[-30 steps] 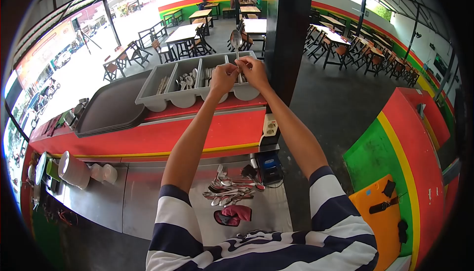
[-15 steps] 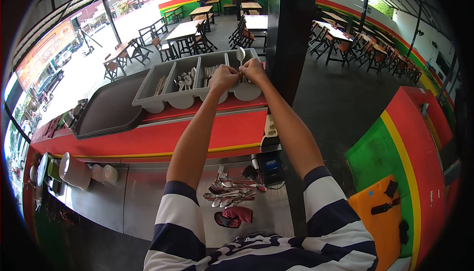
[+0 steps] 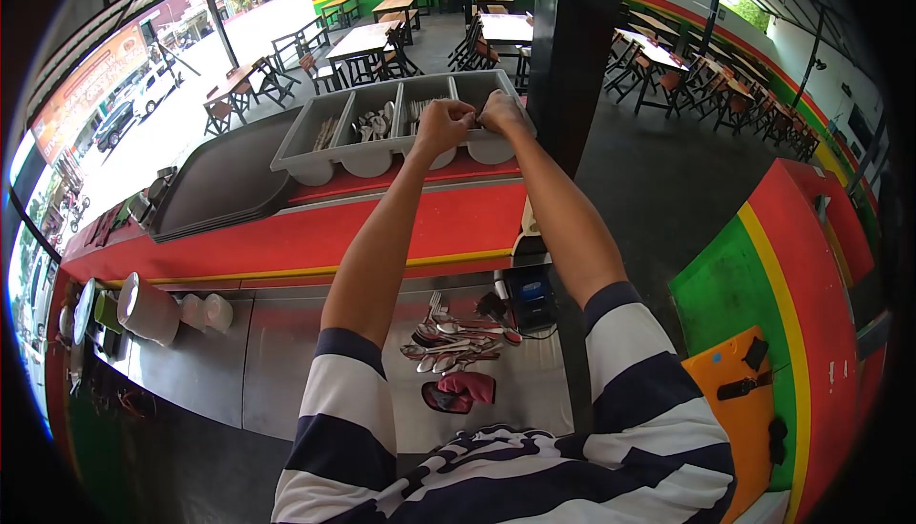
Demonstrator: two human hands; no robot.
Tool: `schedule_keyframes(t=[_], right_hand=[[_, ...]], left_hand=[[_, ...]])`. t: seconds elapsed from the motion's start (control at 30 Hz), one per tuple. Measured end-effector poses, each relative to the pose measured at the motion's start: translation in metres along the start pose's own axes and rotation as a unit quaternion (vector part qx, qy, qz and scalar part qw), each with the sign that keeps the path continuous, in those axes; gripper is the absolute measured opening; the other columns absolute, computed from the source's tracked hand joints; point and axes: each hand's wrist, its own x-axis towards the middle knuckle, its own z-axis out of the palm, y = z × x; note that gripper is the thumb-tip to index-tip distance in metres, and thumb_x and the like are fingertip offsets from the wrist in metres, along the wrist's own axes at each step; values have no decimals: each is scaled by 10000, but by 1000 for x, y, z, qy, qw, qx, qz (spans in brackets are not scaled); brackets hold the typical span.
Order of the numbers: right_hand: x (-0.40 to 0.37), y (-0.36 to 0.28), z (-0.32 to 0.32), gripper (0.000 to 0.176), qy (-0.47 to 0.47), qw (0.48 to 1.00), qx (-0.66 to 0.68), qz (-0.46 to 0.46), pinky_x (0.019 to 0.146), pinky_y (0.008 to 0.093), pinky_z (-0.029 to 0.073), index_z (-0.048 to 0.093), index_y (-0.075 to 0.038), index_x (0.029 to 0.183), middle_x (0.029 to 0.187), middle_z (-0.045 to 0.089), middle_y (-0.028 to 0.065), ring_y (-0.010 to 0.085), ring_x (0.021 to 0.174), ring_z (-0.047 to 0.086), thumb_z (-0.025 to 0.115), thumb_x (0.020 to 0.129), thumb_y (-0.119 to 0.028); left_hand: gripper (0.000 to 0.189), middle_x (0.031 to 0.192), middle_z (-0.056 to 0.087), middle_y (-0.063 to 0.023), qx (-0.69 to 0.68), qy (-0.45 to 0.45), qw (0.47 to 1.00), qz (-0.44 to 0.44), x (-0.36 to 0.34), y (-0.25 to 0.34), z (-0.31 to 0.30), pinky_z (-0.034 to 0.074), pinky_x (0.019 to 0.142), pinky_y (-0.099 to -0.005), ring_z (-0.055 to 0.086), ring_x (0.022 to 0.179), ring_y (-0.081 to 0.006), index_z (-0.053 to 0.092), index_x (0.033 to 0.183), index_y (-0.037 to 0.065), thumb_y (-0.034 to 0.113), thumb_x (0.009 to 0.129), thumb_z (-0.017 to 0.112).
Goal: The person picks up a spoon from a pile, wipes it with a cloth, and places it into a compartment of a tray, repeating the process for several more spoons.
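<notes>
My left hand and my right hand are close together over the right-end compartment of a grey cutlery tray. Both have curled, closed fingers; whatever they hold is hidden. Forks lie in the compartment beside my left hand. Further left are spoons, then thin light-coloured utensils. Below my arms, a loose pile of spoons and forks rests on the steel counter, with a dark red cloth nearer to me.
Stacked brown trays sit left of the cutlery tray on the red ledge. A black post rises just right of it. A dark blue device stands by the cutlery pile. White bowls are at the far left.
A spoon stood upright above my right hand and is now out of sight. My hands have moved slightly apart. The view has shifted a little.
</notes>
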Motion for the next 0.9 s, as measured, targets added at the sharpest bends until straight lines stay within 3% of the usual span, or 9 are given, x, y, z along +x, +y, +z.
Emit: schedule_keyframes(t=[0.2,0.3,0.33,0.43,0.6,0.63,0.67,0.77,0.9], right_hand=[[-9,7,-3,218,80,988,95,-87,892,404,531,716,-55,1007,1037,701,179,296,1003,682,672,833,-178],[-31,4,-2,164,230,912,240,-240,792,364,537,723,-34,923,900,714,165,271,867,704,643,854,-159],[-41,3,0,114,316,856,246,-328,651,283,518,728,-32,903,849,720,80,175,753,691,679,875,-131],[-99,1,9,94,366,804,283,-374,623,308,477,703,-34,915,819,682,89,209,719,653,658,876,-108],[-284,64,147,90,248,870,339,-259,575,275,438,664,-24,934,758,622,73,147,677,613,685,878,-92],[-330,101,202,118,141,927,310,-156,584,261,455,660,-24,961,794,625,97,153,735,636,689,866,-89],[-384,111,237,147,102,920,350,-142,669,276,490,660,-28,992,858,633,111,199,804,651,681,858,-85],[-521,170,314,536,-90,960,127,-231,896,432,455,567,-119,1253,1221,550,98,294,1122,544,773,762,-183],[-558,179,315,679,-169,956,149,-187,969,492,388,519,-135,1308,1312,497,94,335,1218,466,803,698,-225]], left_hand=[[171,736,702,-61,-88,50,995,-11,-19,6,-22,479,626,-272,613,656,-98,754,958,36,158,848,707],[171,719,682,-41,-159,64,985,-30,-34,10,-30,462,609,-264,579,646,-82,750,971,30,155,860,712],[170,711,672,-32,-165,69,984,-23,-43,11,-32,455,602,-261,564,642,-77,749,971,30,157,864,712],[177,719,654,-3,-189,79,979,-7,-85,14,-37,433,591,-244,526,644,-54,744,989,30,166,882,706],[166,754,642,25,-284,35,952,-106,-275,-24,10,414,593,-208,514,667,-30,725,1012,24,142,904,685],[152,754,645,17,-312,7,936,-160,-325,-46,29,421,593,-212,527,666,-35,721,1011,22,123,907,675],[147,753,650,14,-318,31,924,-207,-378,-62,54,429,589,-217,541,658,-43,719,1007,24,116,901,675],[135,737,684,-23,-293,-16,875,-386,-517,-78,88,481,602,-243,598,628,-70,730,939,23,109,851,676],[148,683,652,-23,-231,-41,893,-384,-625,-99,100,454,570,-257,568,612,-74,723,934,19,133,844,697]])
